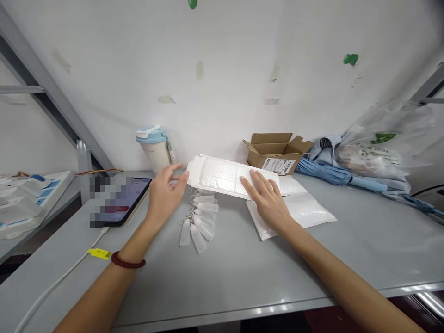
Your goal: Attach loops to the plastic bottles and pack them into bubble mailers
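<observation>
A white bubble mailer (222, 175) is tilted above the grey table, its flap end toward the left. My left hand (168, 192) pinches the edge of that flap end between thumb and fingers. Flat on the mailer's right part lies my right hand (267, 196), fingers extended. Beneath its right end, another white mailer (308, 208) rests on the table. Several small translucent bottles (198, 238) with white loops lie just below the raised mailer, to the right of my left hand.
A phone (126, 203) with a white cable (62, 277) lies at left. Behind stand a blue-lidded cup (156, 148) and an open cardboard box (274, 155). A folded blue umbrella (326, 172) and plastic bags (378, 143) sit at the back right. The table's front edge (243, 314) is near.
</observation>
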`<action>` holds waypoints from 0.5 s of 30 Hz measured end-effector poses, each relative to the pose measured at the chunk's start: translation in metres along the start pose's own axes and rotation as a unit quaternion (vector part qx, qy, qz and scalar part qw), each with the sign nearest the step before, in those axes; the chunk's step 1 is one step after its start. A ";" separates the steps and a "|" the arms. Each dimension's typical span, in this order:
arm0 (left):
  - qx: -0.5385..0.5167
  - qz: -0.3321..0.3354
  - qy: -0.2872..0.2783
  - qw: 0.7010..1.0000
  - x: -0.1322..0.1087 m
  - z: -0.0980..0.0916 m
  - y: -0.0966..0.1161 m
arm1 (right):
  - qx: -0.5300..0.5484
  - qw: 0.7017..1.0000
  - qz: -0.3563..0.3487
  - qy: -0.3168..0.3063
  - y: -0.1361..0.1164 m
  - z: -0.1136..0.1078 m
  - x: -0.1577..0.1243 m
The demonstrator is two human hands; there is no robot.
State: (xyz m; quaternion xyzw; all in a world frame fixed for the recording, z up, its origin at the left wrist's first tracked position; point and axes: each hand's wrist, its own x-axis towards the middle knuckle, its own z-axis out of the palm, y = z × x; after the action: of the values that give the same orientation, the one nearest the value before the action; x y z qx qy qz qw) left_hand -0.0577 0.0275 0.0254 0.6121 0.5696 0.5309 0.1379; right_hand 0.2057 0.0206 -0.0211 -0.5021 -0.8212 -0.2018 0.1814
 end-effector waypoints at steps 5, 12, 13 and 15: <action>-0.252 -0.201 -0.158 0.933 0.007 -0.001 -0.012 | -0.014 1.000 -0.027 -0.005 -0.007 -0.004 -0.004; -0.271 -0.219 -0.238 0.907 -0.011 0.009 0.000 | 0.043 0.997 -0.028 -0.054 -0.013 -0.014 -0.005; -0.273 -0.215 -0.258 0.902 -0.014 0.010 0.002 | 0.064 0.995 -0.033 -0.068 -0.013 -0.015 -0.005; -0.269 -0.200 -0.295 0.895 -0.019 0.013 0.006 | 0.100 0.990 -0.038 -0.088 -0.014 -0.019 -0.007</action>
State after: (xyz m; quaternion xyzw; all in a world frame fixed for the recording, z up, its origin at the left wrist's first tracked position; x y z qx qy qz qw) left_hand -0.0400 0.0148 0.0156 0.5529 0.4486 0.4206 0.5623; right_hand 0.1976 0.0001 -0.0105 -0.4658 -0.8684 -0.0801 0.1500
